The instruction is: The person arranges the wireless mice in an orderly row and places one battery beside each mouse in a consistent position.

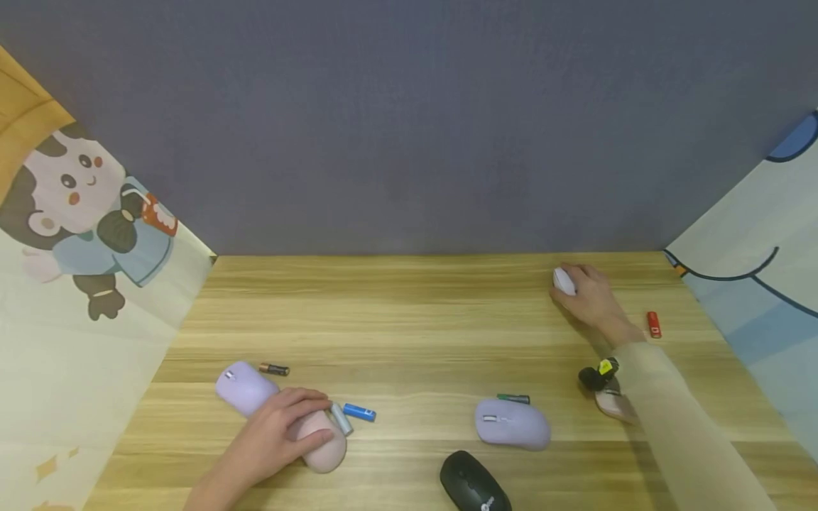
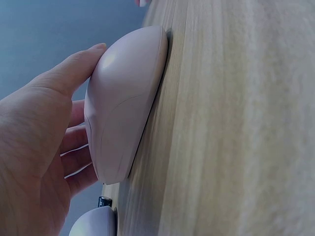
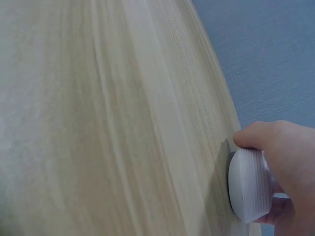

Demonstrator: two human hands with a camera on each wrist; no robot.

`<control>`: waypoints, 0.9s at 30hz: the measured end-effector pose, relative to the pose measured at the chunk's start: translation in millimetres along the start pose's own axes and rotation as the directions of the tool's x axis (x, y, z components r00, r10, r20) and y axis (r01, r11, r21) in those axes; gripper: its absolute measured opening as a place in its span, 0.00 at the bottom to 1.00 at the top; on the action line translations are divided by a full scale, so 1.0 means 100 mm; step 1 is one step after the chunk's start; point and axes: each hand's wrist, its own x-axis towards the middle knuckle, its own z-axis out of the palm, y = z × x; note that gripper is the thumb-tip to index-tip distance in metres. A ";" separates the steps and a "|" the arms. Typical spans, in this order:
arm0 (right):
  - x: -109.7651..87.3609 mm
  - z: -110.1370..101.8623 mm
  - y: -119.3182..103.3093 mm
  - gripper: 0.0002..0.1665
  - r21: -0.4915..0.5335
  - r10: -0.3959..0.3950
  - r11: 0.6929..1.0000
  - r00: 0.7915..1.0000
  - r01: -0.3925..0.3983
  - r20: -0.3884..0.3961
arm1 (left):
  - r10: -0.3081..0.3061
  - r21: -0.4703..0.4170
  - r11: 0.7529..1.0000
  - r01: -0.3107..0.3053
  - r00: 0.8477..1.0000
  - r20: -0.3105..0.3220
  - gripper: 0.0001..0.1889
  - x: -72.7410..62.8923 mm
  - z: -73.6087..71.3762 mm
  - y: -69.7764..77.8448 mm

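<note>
Your left hand (image 1: 277, 429) is half-curled over the pink mouse (image 1: 327, 458), thumb on one side and fingers on the other, spread about as wide as its body; the mouse sits on the worktop (image 1: 409, 319), toward its left and near edges. Your right hand (image 1: 586, 294) pinches the white mouse (image 1: 564, 282) by its sides, close to the far edge toward the far right corner.

To handle both well, squeeze lightly across the sides, let each mouse sit flat, and guide it rather than press down. Mind your left fingertips: the grey battery (image 1: 341, 419) lies right by them and could easily roll. On the right, lift your sleeve (image 1: 677, 426) a little, since it passes over the pale mouse (image 1: 611, 404) and might drag it.

Counting up, you have six mice: the pink, white and pale ones, two purple, namely the left purple mouse (image 1: 246, 387) and the right purple mouse (image 1: 513, 426), and one black mouse (image 1: 474, 482). Batteries come to five: one grey, one blue battery (image 1: 360, 412), one copper-topped battery (image 1: 274, 369), one green-ended battery (image 1: 514, 399) and one red battery (image 1: 653, 324) near the right edge.
</note>
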 end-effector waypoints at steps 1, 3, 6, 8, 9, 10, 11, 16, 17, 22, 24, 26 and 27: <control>0.01 0.00 0.00 0.41 0.003 0.005 1.000 1.000 -0.005 0.007 | 0.000 0.001 1.000 0.000 1.000 0.000 0.20 0.00 0.00 0.00; 0.03 0.01 0.00 0.41 0.003 0.011 1.000 1.000 -0.011 0.013 | 0.002 0.004 1.000 -0.002 1.000 -0.002 0.20 0.00 0.01 0.00; 0.06 0.01 0.00 0.41 0.005 0.024 1.000 1.000 -0.024 0.012 | 0.011 0.001 1.000 -0.011 1.000 -0.006 0.19 0.00 0.01 -0.01; 0.07 0.02 0.00 0.40 0.008 0.033 0.999 0.999 -0.033 0.008 | 0.017 0.001 1.000 -0.017 1.000 -0.012 0.20 0.00 0.01 -0.01; 0.08 0.02 0.01 0.40 0.008 0.037 0.999 0.999 -0.037 0.006 | 0.019 -0.001 1.000 -0.019 1.000 -0.014 0.20 0.00 0.01 -0.01; 0.09 0.03 0.01 0.40 0.010 0.040 0.999 0.999 -0.040 0.006 | 0.019 -0.002 1.000 -0.019 1.000 -0.015 0.20 0.00 0.01 -0.01; 0.09 0.03 0.01 0.40 0.010 0.042 0.999 0.999 -0.042 0.006 | 0.019 -0.002 1.000 -0.019 1.000 -0.016 0.20 0.00 0.01 -0.01; 0.11 0.05 0.02 0.40 0.007 0.046 0.999 0.999 -0.046 -0.004 | 0.015 0.000 1.000 -0.015 1.000 -0.017 0.20 -0.01 0.00 -0.01; 0.11 0.05 0.01 0.40 0.006 0.046 0.999 0.999 -0.046 -0.007 | 0.016 0.001 1.000 -0.016 1.000 -0.017 0.20 -0.01 0.01 -0.01; 0.11 0.05 -0.01 0.40 -0.004 0.043 0.999 0.999 -0.043 -0.014 | 0.021 0.007 1.000 -0.021 1.000 -0.019 0.20 -0.01 0.01 -0.02; 0.11 0.05 -0.02 0.40 -0.003 0.046 0.999 0.999 -0.046 -0.011 | 0.022 0.008 1.000 -0.021 1.000 -0.019 0.20 -0.01 0.01 -0.02; 0.11 0.05 -0.03 0.40 0.004 0.054 0.999 0.999 -0.054 -0.008 | 0.024 0.007 1.000 -0.024 0.999 -0.021 0.20 -0.01 0.01 -0.02; 0.12 0.05 -0.03 0.40 0.005 0.055 0.998 0.998 -0.055 -0.006 | 0.026 0.006 1.000 -0.026 0.999 -0.022 0.20 -0.01 0.01 -0.02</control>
